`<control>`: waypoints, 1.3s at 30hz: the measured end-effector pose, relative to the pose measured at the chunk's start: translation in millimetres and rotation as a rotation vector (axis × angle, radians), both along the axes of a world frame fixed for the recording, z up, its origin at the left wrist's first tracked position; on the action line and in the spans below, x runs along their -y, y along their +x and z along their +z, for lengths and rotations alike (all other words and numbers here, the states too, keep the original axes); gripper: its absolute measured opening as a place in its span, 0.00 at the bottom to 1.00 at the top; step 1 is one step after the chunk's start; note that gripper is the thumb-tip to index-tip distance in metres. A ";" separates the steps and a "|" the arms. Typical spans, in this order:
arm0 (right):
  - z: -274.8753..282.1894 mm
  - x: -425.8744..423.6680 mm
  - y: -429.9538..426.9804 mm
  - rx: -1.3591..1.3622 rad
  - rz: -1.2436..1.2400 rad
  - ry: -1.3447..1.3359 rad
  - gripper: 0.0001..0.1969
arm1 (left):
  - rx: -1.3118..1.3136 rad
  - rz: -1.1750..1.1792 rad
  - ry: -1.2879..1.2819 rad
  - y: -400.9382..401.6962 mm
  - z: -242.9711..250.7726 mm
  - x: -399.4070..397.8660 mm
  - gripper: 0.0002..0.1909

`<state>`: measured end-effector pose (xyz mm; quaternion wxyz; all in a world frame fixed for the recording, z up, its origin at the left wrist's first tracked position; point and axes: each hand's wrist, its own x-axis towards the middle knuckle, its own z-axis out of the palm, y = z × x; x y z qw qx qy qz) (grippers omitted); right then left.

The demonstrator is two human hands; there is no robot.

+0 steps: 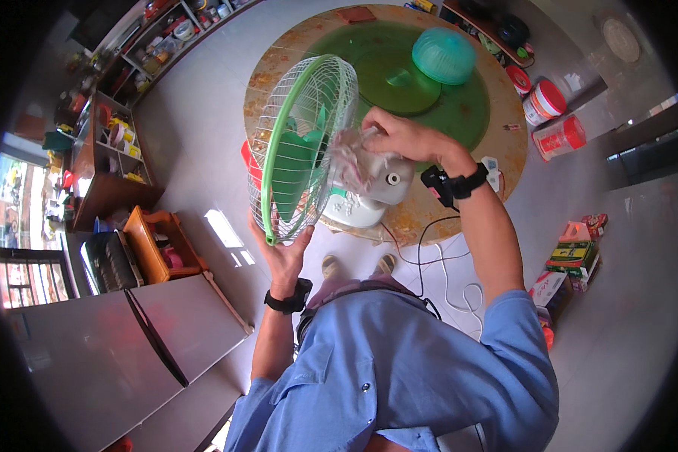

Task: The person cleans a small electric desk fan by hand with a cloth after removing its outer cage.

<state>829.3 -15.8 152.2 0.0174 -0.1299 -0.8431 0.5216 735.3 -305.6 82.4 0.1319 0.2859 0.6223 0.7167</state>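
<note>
A table fan with a wire guard, green rim point(269, 164) and green blades point(295, 169) stands at the near edge of the round table, its guard turned to the left. My left hand point(285, 248) grips the bottom of the guard, fingers partly hidden behind the wires. In my right hand point(401, 135) is a crumpled pinkish cloth point(352, 161), which lies against the fan's white motor housing point(394, 179), behind the guard. Below the housing is the white fan base point(353, 212). Something red shows behind the guard's left side.
On the round table point(418, 226) are a green turntable point(398, 82) and a teal plastic dome cover point(444, 55). A white power strip point(492, 172) lies near its right edge. Cables point(463, 302) trail to the floor. Red-lidded buckets point(544, 103) stand at the right.
</note>
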 end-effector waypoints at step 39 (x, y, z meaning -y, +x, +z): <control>-110.5 39.7 72.3 -0.388 -0.859 -0.475 0.13 | 0.003 -0.028 0.010 -2.1 12.9 -4.6 0.46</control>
